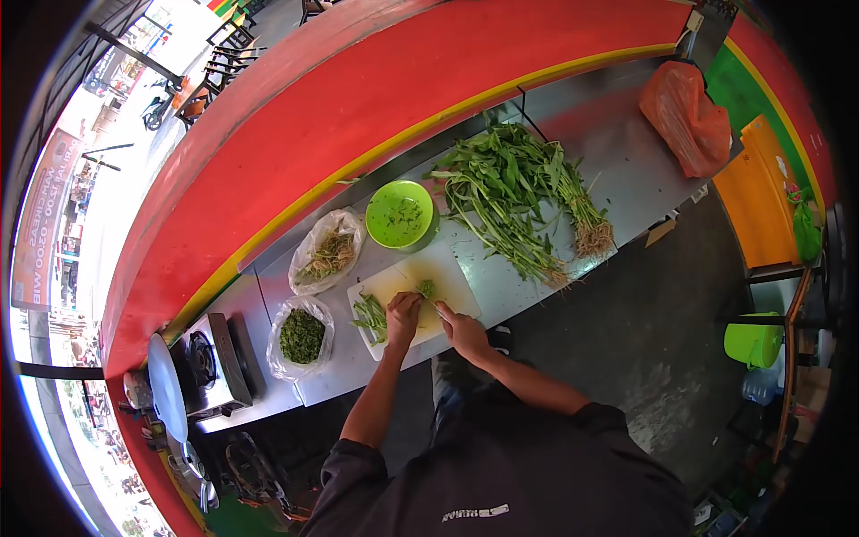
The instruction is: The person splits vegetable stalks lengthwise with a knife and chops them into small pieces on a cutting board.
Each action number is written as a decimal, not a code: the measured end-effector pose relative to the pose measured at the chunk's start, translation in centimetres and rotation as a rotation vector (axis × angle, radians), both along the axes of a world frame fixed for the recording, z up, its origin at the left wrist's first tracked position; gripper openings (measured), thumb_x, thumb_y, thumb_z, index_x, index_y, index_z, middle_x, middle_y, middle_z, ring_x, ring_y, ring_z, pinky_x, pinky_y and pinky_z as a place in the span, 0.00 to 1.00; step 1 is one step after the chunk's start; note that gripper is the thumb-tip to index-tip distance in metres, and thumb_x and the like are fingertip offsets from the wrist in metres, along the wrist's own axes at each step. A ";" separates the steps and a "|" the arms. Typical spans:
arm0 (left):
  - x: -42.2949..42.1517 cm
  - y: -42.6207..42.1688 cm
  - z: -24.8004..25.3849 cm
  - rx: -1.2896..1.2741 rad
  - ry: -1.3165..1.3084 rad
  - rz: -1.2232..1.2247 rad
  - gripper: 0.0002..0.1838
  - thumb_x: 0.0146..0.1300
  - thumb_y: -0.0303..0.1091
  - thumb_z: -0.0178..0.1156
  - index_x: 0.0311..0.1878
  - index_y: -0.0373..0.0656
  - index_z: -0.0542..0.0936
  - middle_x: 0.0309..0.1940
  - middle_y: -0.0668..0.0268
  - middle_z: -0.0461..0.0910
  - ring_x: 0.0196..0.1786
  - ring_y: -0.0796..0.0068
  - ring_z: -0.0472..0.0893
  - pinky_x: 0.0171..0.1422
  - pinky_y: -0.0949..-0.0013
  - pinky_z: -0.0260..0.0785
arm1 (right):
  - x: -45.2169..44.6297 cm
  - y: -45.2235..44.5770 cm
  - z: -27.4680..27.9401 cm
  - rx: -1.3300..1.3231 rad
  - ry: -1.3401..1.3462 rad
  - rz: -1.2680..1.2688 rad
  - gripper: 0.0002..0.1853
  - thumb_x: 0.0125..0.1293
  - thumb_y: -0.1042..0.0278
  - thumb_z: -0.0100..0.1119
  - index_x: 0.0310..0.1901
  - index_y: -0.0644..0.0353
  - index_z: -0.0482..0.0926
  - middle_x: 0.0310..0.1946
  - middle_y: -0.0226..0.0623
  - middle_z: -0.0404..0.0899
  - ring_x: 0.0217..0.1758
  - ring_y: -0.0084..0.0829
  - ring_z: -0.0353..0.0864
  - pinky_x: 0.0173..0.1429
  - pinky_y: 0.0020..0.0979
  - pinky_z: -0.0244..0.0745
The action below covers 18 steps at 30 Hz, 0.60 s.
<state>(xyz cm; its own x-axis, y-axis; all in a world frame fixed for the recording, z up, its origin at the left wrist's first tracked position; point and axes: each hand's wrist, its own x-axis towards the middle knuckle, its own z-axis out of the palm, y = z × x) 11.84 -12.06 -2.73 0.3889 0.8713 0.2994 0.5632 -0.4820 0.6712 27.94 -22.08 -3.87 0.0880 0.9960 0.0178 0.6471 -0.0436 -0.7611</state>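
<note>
On a white cutting board (456,276) my left hand (403,315) is closed, its fingertips pressed on leafy greens. A small mound of finely cut greens (426,289) lies at those fingertips. Green stalks (369,317) lie on the board at the left of this hand. My right hand (465,335) is wrapped round the handle of a knife (438,311), whose blade points toward the cut greens and is hard to make out. Behind the board stands a lime-green bowl (400,215) with some leaf bits inside.
Long-stemmed leafy greens with roots (528,192) cover the counter at the right. Left of the board are a bag of root ends (329,253) and a bag of chopped greens (302,336). A gas stove (208,362) and an orange-red plastic bag (685,116) occupy the counter's ends.
</note>
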 end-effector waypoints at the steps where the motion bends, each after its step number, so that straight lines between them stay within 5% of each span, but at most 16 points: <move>1: 0.0 -0.1 0.2 -0.006 0.011 0.014 0.07 0.59 0.21 0.67 0.41 0.38 0.86 0.38 0.56 0.87 0.42 0.53 0.86 0.48 0.57 0.78 | -0.1 0.0 0.0 0.002 -0.034 -0.013 0.23 0.76 0.60 0.55 0.70 0.46 0.68 0.23 0.48 0.82 0.27 0.55 0.84 0.31 0.54 0.79; 6: -0.1 -0.2 0.0 0.036 0.073 0.021 0.07 0.59 0.21 0.66 0.41 0.38 0.87 0.38 0.55 0.86 0.41 0.54 0.86 0.48 0.57 0.78 | -0.1 0.4 0.4 -0.068 -0.002 -0.005 0.24 0.76 0.59 0.55 0.71 0.43 0.68 0.23 0.47 0.81 0.27 0.55 0.84 0.31 0.53 0.80; 11: -0.2 0.1 -1.1 -0.011 -0.030 0.032 0.07 0.60 0.24 0.67 0.42 0.40 0.86 0.38 0.58 0.86 0.41 0.54 0.84 0.46 0.55 0.75 | 0.3 0.0 1.4 -0.087 0.052 0.004 0.22 0.76 0.61 0.54 0.69 0.53 0.71 0.26 0.52 0.83 0.30 0.55 0.85 0.34 0.54 0.78; 13: 0.1 0.1 -0.7 -0.032 -0.029 0.031 0.07 0.60 0.25 0.67 0.42 0.40 0.86 0.38 0.58 0.86 0.42 0.54 0.84 0.46 0.54 0.75 | 0.2 0.0 0.6 -0.020 0.050 -0.010 0.22 0.78 0.55 0.51 0.71 0.45 0.68 0.25 0.49 0.83 0.27 0.56 0.84 0.31 0.54 0.79; 18: 0.0 0.0 -0.7 -0.007 0.039 0.033 0.07 0.61 0.26 0.67 0.42 0.42 0.86 0.37 0.60 0.86 0.43 0.55 0.84 0.48 0.54 0.74 | 0.1 0.1 0.3 -0.073 -0.023 0.003 0.23 0.79 0.54 0.51 0.72 0.44 0.67 0.24 0.48 0.82 0.26 0.55 0.84 0.29 0.54 0.78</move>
